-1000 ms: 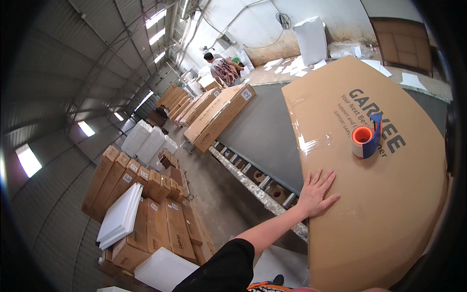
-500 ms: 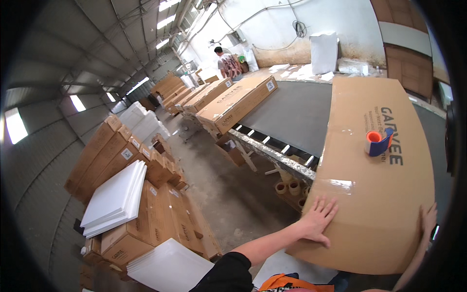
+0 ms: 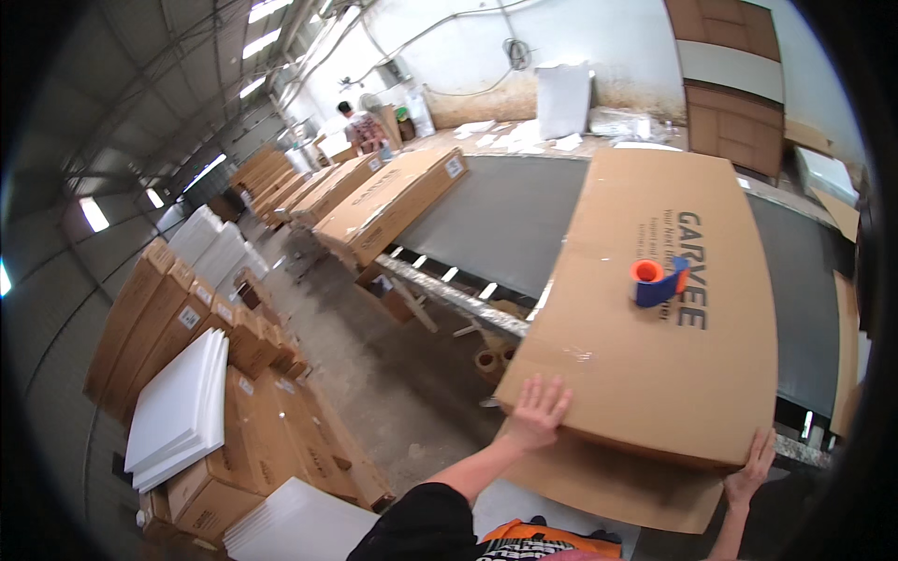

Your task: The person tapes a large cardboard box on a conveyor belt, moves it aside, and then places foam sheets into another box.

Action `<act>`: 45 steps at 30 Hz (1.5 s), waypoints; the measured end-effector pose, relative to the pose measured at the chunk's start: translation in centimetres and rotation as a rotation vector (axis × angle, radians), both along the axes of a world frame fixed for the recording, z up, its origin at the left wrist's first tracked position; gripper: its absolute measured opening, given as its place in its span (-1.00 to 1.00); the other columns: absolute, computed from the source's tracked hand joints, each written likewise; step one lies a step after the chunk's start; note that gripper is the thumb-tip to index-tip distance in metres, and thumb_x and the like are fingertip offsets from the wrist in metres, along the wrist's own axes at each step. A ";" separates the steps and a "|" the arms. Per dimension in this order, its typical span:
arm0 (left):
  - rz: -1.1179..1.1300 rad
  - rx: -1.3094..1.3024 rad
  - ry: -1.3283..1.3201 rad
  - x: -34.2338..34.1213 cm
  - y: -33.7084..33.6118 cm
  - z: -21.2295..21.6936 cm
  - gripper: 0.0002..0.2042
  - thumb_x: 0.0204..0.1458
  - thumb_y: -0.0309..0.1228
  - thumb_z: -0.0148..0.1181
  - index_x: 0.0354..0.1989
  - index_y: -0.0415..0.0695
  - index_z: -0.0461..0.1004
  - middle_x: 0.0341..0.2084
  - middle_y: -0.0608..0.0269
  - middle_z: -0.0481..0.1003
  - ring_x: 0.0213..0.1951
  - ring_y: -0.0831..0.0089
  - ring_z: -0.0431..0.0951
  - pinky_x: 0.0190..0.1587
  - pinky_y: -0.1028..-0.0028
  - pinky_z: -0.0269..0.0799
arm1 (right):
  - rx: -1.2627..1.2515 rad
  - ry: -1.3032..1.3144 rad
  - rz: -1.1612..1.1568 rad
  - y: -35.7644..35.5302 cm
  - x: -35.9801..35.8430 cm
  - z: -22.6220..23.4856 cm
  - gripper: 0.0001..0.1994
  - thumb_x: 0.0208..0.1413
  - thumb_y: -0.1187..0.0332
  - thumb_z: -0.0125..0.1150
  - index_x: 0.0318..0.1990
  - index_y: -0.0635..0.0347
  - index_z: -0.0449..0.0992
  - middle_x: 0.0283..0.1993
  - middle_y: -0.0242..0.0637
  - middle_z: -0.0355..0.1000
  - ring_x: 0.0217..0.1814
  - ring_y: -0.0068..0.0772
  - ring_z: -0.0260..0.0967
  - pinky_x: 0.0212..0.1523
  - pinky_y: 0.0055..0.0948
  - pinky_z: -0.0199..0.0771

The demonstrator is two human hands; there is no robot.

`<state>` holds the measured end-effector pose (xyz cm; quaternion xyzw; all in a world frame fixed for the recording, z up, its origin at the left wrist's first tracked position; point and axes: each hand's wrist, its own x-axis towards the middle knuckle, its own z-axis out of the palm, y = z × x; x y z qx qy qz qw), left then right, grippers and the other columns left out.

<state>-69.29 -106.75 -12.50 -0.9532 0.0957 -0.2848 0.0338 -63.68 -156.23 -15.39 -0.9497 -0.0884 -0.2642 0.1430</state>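
Your left hand (image 3: 540, 414) is spread, palm down, on the top of the box (image 3: 655, 374) at its near-left corner; it's pressing flat, fingers not wrapped around anything. Your right hand (image 3: 751, 467) is at the near-right corner, fingers stretched out along the edge — can't tell if the thumb or palm has a grip underneath.

Box lies flat across the belt (image 3: 505, 206), long side running away from you, near end overhanging on your side. A flap (image 3: 627, 481) sticks out toward you below that near end, between your hands. The tape dispenser (image 3: 659, 282), orange and blue, sits loose on the box top, well ahead of both hands, over the print.

Around you: belt surface is bare left of the box up to the next carton (image 3: 398, 201), which sits at the belt's left end with more cartons lined up past it. Tape rolls (image 3: 487, 360) are under the belt frame, just left of your box.

On your left, stacked cartons (image 3: 253, 449) stand close by, with white sheets (image 3: 178, 411) leaning on them and a second pile (image 3: 299, 524) lower down, near your left elbow — tight on that side. White scraps (image 3: 500, 138) litter the ledge behind the belt; a white slab (image 3: 563, 101) and brown panels (image 3: 734, 122) stand against the wall. Co-worker (image 3: 363, 129) is far off, beyond the cartons.
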 end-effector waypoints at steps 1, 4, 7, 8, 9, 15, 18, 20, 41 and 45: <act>0.017 0.027 -0.003 -0.2 0.6 0.2 -0.37 -0.25 -0.33 0.22 0.16 -0.08 0.41 0.23 -0.09 0.31 0.16 -0.36 0.33 0.24 -0.19 0.16 | -0.058 -0.193 0.103 -0.6 0.2 1.1 -0.37 0.04 0.30 0.23 0.32 0.16 0.28 0.15 0.04 0.36 0.06 0.04 0.38 0.02 -0.17 0.39; 0.042 0.048 -0.049 -0.6 1.3 1.5 -0.37 -0.25 -0.24 0.27 0.14 -0.09 0.42 0.20 -0.08 0.36 0.12 -0.33 0.38 0.23 -0.18 0.18 | 1.451 0.335 0.046 -8.0 -2.1 -9.1 -0.49 0.24 0.12 0.08 0.29 0.11 0.35 -0.14 -0.23 0.49 -0.33 -0.46 0.42 -0.29 -0.52 0.40; 0.020 0.232 -0.001 0.6 1.0 3.9 -0.28 -0.28 -0.03 0.38 0.12 -0.12 0.43 0.19 -0.08 0.37 0.11 -0.32 0.40 0.21 -0.14 0.23 | 2.142 0.443 -0.377 -8.8 -8.1 -28.0 -0.42 0.26 -0.14 0.00 0.26 0.05 0.32 0.02 -0.30 0.47 -0.22 -0.55 0.41 -0.26 -0.52 0.42; 0.043 0.176 -0.009 0.6 2.2 2.3 -0.24 -0.29 0.05 0.41 0.11 -0.13 0.43 0.19 -0.08 0.37 0.11 -0.32 0.40 0.20 -0.13 0.25 | 2.200 0.380 -0.100 -4.2 -8.2 -28.8 -0.45 0.31 -0.10 -0.07 0.26 0.10 0.31 0.12 -0.24 0.40 0.05 -0.38 0.31 0.02 -0.40 0.30; 0.047 0.227 -0.030 -0.1 3.0 2.1 -0.15 -0.35 0.18 0.42 0.10 -0.15 0.42 0.19 -0.10 0.36 0.12 -0.33 0.39 0.21 -0.10 0.25 | 2.281 0.340 0.192 1.0 -8.4 -27.1 -0.47 0.35 -0.05 -0.15 0.26 0.15 0.30 0.22 -0.17 0.33 0.31 -0.21 0.21 0.30 -0.27 0.17; 0.116 0.122 0.384 -0.2 0.1 6.4 0.01 -0.35 0.29 0.36 0.26 -0.15 0.27 0.28 -0.19 0.21 0.23 -0.40 0.22 0.32 -0.05 0.10 | 1.498 -0.494 -0.335 8.5 2.2 -10.2 -0.50 0.37 0.06 -0.24 0.19 0.30 0.34 0.27 -0.07 0.31 0.27 -0.16 0.28 0.29 -0.22 0.21; 0.005 0.165 0.626 1.3 -4.0 7.6 0.10 -0.32 0.31 0.31 0.37 -0.14 0.11 0.36 -0.24 0.03 0.29 -0.50 0.05 0.35 -0.14 -0.05 | 0.826 -0.508 -0.390 4.9 2.3 -17.2 -0.55 0.33 0.06 -0.15 0.02 0.30 0.42 0.02 0.00 0.43 -0.01 0.03 0.41 0.06 -0.09 0.34; -0.032 0.121 0.625 3.4 -5.3 7.5 0.10 -0.33 0.29 0.32 0.37 -0.14 0.11 0.36 -0.24 0.04 0.27 -0.52 0.06 0.34 -0.17 -0.04 | 0.557 -0.445 -0.456 3.8 1.5 -19.4 -0.62 0.30 0.07 -0.02 -0.07 0.25 0.45 -0.14 0.02 0.46 -0.20 0.12 0.42 -0.15 -0.05 0.40; -0.494 -0.232 0.491 5.9 -7.2 4.4 -0.08 -0.34 -0.13 0.38 0.27 -0.34 0.21 0.31 -0.37 0.06 0.25 -0.58 0.03 0.28 -0.37 -0.12 | 1.336 0.670 -0.279 36.5 26.3 11.2 -0.32 -0.27 0.08 0.45 0.06 0.23 0.47 -0.12 -0.25 0.48 -0.19 -0.34 0.43 -0.21 -0.39 0.47; -0.454 -0.194 0.538 6.4 -7.4 3.0 -0.19 -0.25 -0.12 0.32 0.21 -0.35 0.30 0.29 -0.37 0.09 0.25 -0.60 0.02 0.26 -0.42 -0.17 | 1.522 0.622 -0.273 38.2 31.0 8.0 -0.69 0.02 0.46 0.06 -0.05 0.30 0.53 -0.18 -0.16 0.53 -0.24 -0.32 0.54 -0.27 -0.21 0.61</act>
